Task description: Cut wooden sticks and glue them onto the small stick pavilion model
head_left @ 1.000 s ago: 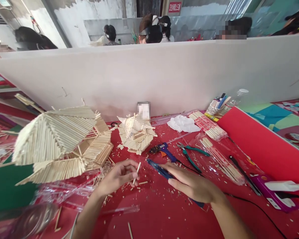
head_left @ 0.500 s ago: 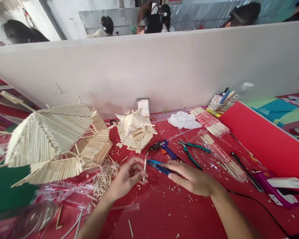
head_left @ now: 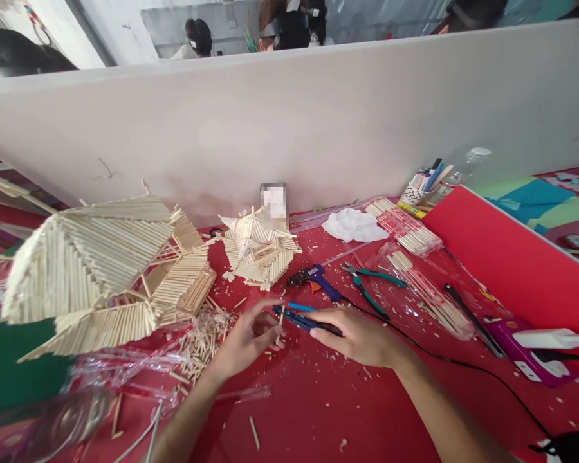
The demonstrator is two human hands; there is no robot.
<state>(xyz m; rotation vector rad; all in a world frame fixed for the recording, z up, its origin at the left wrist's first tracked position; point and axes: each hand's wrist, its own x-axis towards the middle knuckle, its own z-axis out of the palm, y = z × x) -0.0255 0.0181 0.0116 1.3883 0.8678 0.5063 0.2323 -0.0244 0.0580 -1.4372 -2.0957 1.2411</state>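
Note:
Between the fingers of my left hand (head_left: pixel 251 335) stands a short wooden stick (head_left: pixel 280 321), held near upright. My right hand (head_left: pixel 359 333) is closed round blue-handled pliers (head_left: pixel 302 321), whose jaws meet the stick near its upper part. Just behind them lies a thin blue rod (head_left: pixel 302 307). A blue hot glue gun (head_left: pixel 316 281) rests beyond my hands, next to green-handled cutters (head_left: pixel 372 283). Farther back sits a small roof-shaped model made of sticks (head_left: pixel 265 257). A larger stick-built model (head_left: pixel 91 257) with a sloping roof stands at the left.
Cut stick pieces (head_left: pixel 205 344) and plastic wrappers (head_left: pixel 125 373) lie left of my hands. Packs of sticks (head_left: pixel 429 296), crumpled white tissue (head_left: pixel 354 225), a pen cup (head_left: pixel 416 191) and a red board (head_left: pixel 506 263) are at the right. A white partition (head_left: pixel 294 122) crosses the back, with people beyond it.
My right hand and the pliers have moved slightly left, and the jaws now reach the stick. My left hand still holds it. The view has tilted down a little.

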